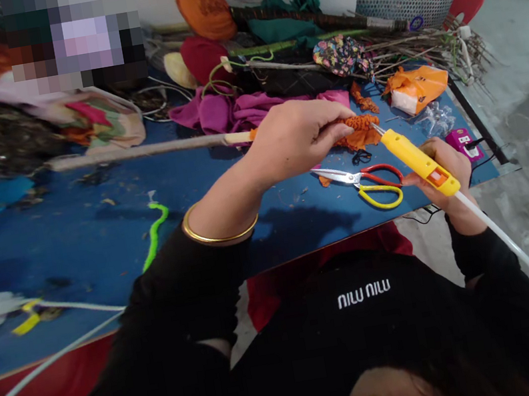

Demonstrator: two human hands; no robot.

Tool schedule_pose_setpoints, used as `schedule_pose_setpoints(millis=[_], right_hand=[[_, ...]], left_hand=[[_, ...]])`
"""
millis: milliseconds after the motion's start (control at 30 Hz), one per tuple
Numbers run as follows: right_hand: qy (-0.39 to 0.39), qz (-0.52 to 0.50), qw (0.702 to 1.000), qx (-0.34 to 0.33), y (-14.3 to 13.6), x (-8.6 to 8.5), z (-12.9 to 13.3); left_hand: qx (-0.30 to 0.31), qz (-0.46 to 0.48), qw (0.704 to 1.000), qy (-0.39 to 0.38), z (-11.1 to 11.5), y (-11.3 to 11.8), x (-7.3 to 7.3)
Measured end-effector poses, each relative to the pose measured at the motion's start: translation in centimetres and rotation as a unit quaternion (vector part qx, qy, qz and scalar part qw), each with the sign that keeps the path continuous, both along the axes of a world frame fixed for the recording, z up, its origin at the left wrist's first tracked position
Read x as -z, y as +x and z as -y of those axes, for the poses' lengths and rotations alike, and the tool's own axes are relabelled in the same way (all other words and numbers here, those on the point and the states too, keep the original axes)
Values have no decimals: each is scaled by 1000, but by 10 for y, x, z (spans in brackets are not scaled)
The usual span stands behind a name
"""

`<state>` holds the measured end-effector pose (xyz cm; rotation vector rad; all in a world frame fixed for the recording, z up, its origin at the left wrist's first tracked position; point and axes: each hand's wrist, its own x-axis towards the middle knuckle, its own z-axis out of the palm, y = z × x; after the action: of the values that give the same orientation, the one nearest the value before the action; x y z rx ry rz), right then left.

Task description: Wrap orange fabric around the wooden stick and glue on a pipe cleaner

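My left hand [292,139] is closed around a long stick [145,151] that reaches out to the left, mostly wrapped in greyish material. Orange gathered fabric [360,126] covers the stick's right end, and my fingertips pinch it there. A yellow hot glue gun [421,162] is gripped in my right hand [450,170], with a white glue stick [498,230] sticking out of its back. The gun's metal nozzle is at the orange fabric; whether it touches is hard to tell. Scissors [357,179] with one red and one yellow handle lie on the blue table just below.
Purple cloth [217,111], a flowered cloth bundle [339,55] and thin twigs [416,47] line the table's back. An orange packet [421,87] and a purple power socket [463,144] sit at the right. A green strip [155,233] and white cable [58,357] lie left.
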<state>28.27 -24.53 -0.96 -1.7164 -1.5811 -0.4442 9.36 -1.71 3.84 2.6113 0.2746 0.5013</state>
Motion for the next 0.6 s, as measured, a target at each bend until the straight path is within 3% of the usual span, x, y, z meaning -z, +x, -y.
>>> schedule_pose_setpoints(millis=[200, 433, 600], right_hand=[[-56, -24, 997, 50, 0, -1, 4], [-37, -48, 997, 39, 2, 1, 3], [-28, -72, 995, 63, -2, -3, 5]], left_hand=[[4, -11, 1000, 28, -1, 0, 4], [19, -22, 998, 51, -2, 0, 5], [0, -5, 989, 146, -4, -2, 6]])
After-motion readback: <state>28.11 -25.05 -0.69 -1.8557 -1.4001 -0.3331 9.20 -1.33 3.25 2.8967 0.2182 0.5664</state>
